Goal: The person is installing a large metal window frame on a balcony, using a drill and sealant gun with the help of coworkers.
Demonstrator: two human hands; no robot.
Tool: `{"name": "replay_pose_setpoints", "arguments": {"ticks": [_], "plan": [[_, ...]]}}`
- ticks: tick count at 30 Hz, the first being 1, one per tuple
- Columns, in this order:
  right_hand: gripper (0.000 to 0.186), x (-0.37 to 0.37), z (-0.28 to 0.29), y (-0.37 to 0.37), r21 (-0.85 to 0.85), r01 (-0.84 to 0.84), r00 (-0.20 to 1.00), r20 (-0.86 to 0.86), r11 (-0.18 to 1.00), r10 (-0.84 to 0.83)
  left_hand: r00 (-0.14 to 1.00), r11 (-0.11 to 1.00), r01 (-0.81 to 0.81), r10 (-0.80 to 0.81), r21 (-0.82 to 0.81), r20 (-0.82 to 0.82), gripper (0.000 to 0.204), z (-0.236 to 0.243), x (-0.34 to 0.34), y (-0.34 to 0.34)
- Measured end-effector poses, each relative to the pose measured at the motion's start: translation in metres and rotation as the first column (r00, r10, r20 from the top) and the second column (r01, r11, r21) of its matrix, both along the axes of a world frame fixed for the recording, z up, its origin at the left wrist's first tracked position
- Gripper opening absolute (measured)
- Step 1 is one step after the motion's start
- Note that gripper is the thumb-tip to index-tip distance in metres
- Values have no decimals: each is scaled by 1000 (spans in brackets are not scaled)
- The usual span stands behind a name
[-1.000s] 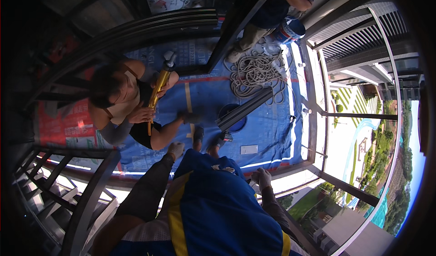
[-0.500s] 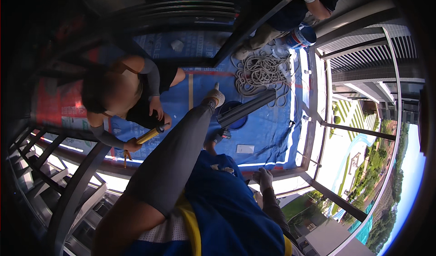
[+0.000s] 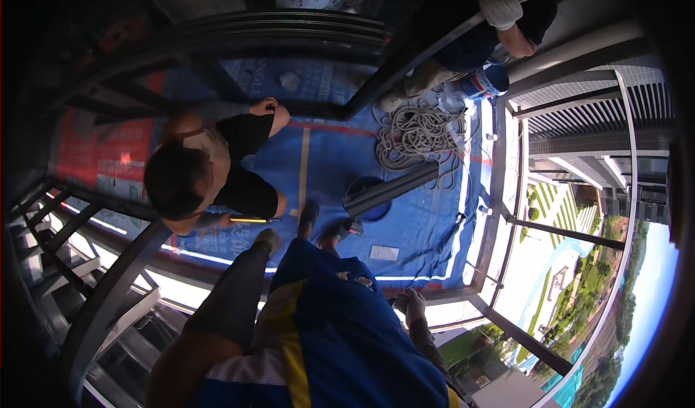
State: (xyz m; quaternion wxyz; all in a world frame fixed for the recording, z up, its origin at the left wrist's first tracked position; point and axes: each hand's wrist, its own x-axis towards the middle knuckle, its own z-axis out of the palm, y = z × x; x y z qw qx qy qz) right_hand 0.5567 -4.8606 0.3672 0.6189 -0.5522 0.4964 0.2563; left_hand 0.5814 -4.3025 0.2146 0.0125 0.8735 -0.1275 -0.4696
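My left hand (image 3: 268, 240), in a pale glove, is held in front of my left side over the blue floor covering (image 3: 337, 151). Its fingers are hidden from this angle. On the right, my gloved right hand (image 3: 413, 304) is curled close beside my body near the lower window rail (image 3: 449, 294); whatever it grips, if anything, is too small to make out. Left of my feet a co-worker (image 3: 195, 169) crouches with a yellow tube-shaped tool (image 3: 250, 220) in one hand. Another person's gloved hand (image 3: 499, 7) grips a dark metal frame bar (image 3: 413, 64) at the top.
A dark metal profile (image 3: 394, 188) lies across a blue bucket (image 3: 376, 211). Beyond it is a heap of grey rope (image 3: 420, 136), with another bucket (image 3: 486, 82) behind. A pale flat sheet (image 3: 384, 252) lies on the floor. Large window openings with rails (image 3: 568, 230) line the right.
My left hand has drawn back from pointing over the floor. The co-worker has bent forward, lowered the yellow tool and moved the other hand to a knee. My right hand has barely shifted.
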Motion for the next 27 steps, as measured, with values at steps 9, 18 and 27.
{"name": "replay_pose_setpoints", "arguments": {"ticks": [9, 18, 27], "plan": [[23, 55, 19, 23, -50, -46, 999, 10, 998, 46, 987, 987, -161, 161, -18, 5, 22, 7, -77, 30], [19, 73, 33, 47, -27, -20, 1000, 19, 999, 20, 409, 256, -797, 895, -547, -177, 19, -53, -4, -2], [22, 28, 20, 21, -79, 0, 1000, -1, 997, 0, 454, 387, -780, 891, -492, -20, 23, -5, 45, -41]]}}
